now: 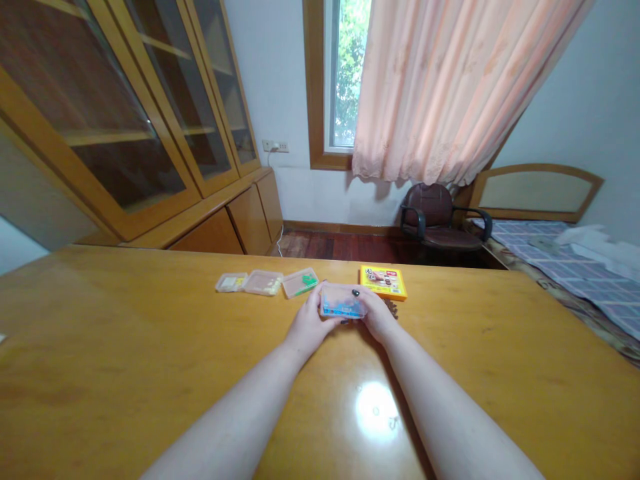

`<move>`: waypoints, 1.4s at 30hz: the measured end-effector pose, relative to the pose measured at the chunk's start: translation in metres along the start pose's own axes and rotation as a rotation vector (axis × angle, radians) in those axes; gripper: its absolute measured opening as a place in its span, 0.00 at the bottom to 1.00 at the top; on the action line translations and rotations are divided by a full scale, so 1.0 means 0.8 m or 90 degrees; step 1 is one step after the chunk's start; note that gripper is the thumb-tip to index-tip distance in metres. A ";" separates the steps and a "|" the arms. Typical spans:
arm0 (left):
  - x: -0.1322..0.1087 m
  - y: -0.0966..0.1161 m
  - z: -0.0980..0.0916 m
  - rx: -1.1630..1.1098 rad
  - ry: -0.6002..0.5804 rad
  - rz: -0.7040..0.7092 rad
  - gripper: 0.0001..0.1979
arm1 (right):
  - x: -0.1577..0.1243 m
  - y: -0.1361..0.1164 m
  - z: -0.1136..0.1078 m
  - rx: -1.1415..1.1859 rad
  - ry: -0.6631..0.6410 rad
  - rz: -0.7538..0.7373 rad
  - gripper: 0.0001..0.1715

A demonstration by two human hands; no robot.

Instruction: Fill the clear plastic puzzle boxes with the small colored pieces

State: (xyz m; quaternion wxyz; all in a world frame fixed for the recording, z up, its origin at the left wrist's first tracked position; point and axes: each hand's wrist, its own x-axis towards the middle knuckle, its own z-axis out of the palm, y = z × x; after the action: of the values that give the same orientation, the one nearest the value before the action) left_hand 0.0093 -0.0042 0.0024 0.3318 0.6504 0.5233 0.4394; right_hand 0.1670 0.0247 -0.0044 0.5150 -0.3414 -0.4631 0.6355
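A clear plastic box [343,298] with small blue pieces at its bottom is held between my two hands above the table. My left hand [311,325] grips its left side, fingers closed round the edge. On the other side my right hand [379,316] grips the box, a dark-nailed thumb pressed on its face. Just beyond the right hand lies a cluster of brown pieces [391,307], partly hidden by that hand. Left of the hands stand a clear box with green pieces [299,283], one with pale pieces [262,283] and a smaller one with yellow pieces [231,283].
A yellow printed box [383,282] lies near the far edge of the wooden table [150,347]. Glass-fronted cabinets [165,120] stand at the left. Beyond the table are an office chair [434,217] and a bed [565,253] at the right.
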 end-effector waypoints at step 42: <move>0.011 -0.028 0.009 -0.121 -0.013 -0.118 0.27 | 0.003 0.019 -0.004 -0.099 0.026 0.017 0.20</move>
State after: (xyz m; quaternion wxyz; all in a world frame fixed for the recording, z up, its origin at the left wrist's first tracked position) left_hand 0.0075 0.0094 -0.0184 0.4363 0.5691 0.5342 0.4477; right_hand 0.1643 0.0274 -0.0196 0.4878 -0.3996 -0.4959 0.5970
